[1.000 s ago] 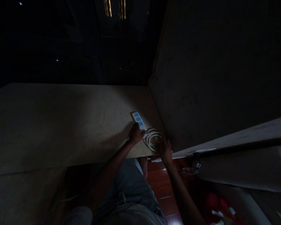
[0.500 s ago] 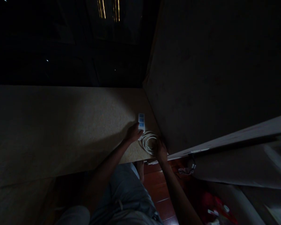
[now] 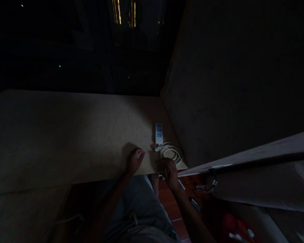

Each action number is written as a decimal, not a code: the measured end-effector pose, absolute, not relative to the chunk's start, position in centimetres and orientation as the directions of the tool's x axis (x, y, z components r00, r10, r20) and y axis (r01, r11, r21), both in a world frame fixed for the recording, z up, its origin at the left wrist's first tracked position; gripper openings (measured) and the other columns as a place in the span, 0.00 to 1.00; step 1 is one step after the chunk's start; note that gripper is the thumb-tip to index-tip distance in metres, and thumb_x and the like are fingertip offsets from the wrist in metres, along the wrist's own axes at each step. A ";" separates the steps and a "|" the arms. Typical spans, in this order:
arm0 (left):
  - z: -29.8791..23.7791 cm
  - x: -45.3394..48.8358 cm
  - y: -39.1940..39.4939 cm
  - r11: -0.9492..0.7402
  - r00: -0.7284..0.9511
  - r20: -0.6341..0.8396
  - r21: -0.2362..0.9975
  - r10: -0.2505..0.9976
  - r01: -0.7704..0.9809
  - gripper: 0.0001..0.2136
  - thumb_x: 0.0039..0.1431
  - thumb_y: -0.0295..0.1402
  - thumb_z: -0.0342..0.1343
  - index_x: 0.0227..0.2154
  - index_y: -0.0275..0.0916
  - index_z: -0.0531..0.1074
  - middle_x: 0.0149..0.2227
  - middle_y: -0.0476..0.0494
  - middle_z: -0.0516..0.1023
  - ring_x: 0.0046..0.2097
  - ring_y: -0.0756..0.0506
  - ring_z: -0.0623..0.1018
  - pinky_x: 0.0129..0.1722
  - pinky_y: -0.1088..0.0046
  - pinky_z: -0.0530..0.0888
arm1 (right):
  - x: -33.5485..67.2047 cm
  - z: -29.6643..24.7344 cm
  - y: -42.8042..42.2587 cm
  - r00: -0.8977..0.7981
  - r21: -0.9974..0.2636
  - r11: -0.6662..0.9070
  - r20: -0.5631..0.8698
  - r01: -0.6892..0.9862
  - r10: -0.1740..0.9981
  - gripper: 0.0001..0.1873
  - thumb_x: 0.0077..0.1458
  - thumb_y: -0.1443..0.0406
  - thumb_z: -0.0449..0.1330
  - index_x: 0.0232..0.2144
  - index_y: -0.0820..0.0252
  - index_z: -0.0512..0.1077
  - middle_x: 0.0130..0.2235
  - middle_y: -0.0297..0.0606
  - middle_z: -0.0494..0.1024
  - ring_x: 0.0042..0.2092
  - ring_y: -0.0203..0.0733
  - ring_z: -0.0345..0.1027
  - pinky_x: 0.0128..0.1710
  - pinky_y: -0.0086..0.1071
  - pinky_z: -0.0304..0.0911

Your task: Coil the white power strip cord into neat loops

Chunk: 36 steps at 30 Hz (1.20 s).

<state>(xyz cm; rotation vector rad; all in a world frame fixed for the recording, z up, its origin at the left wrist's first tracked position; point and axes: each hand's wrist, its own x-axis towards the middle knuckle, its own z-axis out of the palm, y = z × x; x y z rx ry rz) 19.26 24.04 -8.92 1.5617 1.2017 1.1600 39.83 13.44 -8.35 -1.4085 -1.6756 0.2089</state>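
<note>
A white power strip [image 3: 158,134] with blue socket faces lies on the tabletop near the wall corner. Its white cable [image 3: 178,157] is coiled in loops just in front of it, with the plug end by the strip's lower left. To the left of the coil, my left hand [image 3: 135,161] hovers over the table, loosely bent, a gap showing between thumb and fingers and nothing held. My right hand [image 3: 169,170] is at the table's front edge, overlapping the near side of the coil. Its fingers are half curled and apart from one another; I see nothing in them.
The pale tabletop [image 3: 73,135] stretches left, bordered by dark window glass [image 3: 96,77] behind. A dark wall [image 3: 230,84] rises on the right. Below are a reddish tiled floor [image 3: 168,202], a thin cord [image 3: 214,183] and a red item [image 3: 234,224].
My left hand has let go of the power strip and drawn back toward me and left. My right hand has shifted nearer from the cable coil's right side. The strip and coil stay on the table.
</note>
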 end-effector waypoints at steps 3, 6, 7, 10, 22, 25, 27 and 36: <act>-8.9 16.0 23.1 -0.195 0.115 0.165 0.922 0.980 0.335 0.08 0.59 0.38 0.57 0.30 0.40 0.75 0.34 0.43 0.78 0.39 0.45 0.76 0.44 0.69 0.70 | 37.4 -8.5 14.0 -0.025 -0.642 0.396 0.506 0.656 0.862 0.15 0.64 0.67 0.49 0.44 0.58 0.75 0.43 0.44 0.77 0.46 0.46 0.70 0.46 0.41 0.66; -9.4 12.9 22.4 -0.158 0.065 0.144 0.916 0.987 0.369 0.11 0.59 0.41 0.54 0.31 0.39 0.75 0.34 0.43 0.79 0.38 0.44 0.77 0.41 0.69 0.71 | 35.4 -9.0 15.4 -0.060 -0.676 0.412 0.479 0.611 0.876 0.15 0.65 0.66 0.50 0.44 0.59 0.76 0.43 0.45 0.78 0.46 0.45 0.71 0.47 0.39 0.67; -9.7 12.1 22.1 -0.148 0.044 0.142 0.916 0.989 0.372 0.12 0.59 0.42 0.54 0.32 0.39 0.75 0.34 0.43 0.79 0.38 0.44 0.77 0.40 0.69 0.71 | 34.8 -9.3 16.0 -0.054 -0.696 0.396 0.458 0.599 0.887 0.15 0.65 0.66 0.50 0.43 0.59 0.77 0.43 0.45 0.78 0.46 0.45 0.71 0.47 0.39 0.67; -10.5 10.5 21.4 -0.129 -0.024 0.148 0.921 0.989 0.366 0.14 0.60 0.45 0.53 0.33 0.39 0.74 0.34 0.43 0.79 0.38 0.44 0.77 0.40 0.69 0.71 | 33.4 -10.0 17.6 0.028 -0.747 0.285 0.376 0.601 0.926 0.16 0.64 0.64 0.50 0.40 0.61 0.78 0.42 0.45 0.80 0.44 0.46 0.73 0.46 0.38 0.68; -11.0 10.5 20.7 -0.130 -0.112 0.172 0.942 0.979 0.309 0.15 0.63 0.47 0.49 0.35 0.39 0.70 0.34 0.42 0.75 0.38 0.45 0.76 0.41 0.69 0.71 | 31.7 -10.9 18.5 0.190 -0.636 0.094 0.362 0.766 0.913 0.20 0.62 0.59 0.49 0.40 0.63 0.78 0.42 0.48 0.79 0.43 0.49 0.72 0.44 0.39 0.65; -10.9 10.5 20.5 -0.145 -0.098 0.184 0.938 0.978 0.316 0.14 0.63 0.44 0.50 0.36 0.39 0.71 0.34 0.42 0.75 0.39 0.45 0.75 0.41 0.69 0.71 | 31.7 -10.9 18.4 0.181 -0.600 0.101 0.391 0.794 0.902 0.19 0.62 0.60 0.49 0.40 0.64 0.77 0.42 0.48 0.79 0.42 0.48 0.71 0.43 0.38 0.64; -10.8 10.5 20.5 -0.155 -0.099 0.198 0.930 0.975 0.334 0.13 0.63 0.43 0.50 0.36 0.39 0.71 0.34 0.43 0.75 0.39 0.45 0.75 0.41 0.68 0.71 | 31.6 -10.9 18.3 0.172 -0.584 0.108 0.404 0.804 0.899 0.18 0.62 0.61 0.49 0.40 0.64 0.77 0.41 0.47 0.79 0.41 0.47 0.71 0.43 0.37 0.63; -11.3 10.4 20.7 -0.167 -0.076 0.201 0.933 0.977 0.319 0.13 0.64 0.44 0.48 0.37 0.39 0.70 0.33 0.44 0.75 0.39 0.45 0.75 0.42 0.68 0.70 | 31.5 -10.8 18.1 0.147 -0.582 0.135 0.410 0.802 0.900 0.17 0.63 0.62 0.48 0.39 0.63 0.76 0.42 0.46 0.79 0.42 0.46 0.70 0.43 0.37 0.62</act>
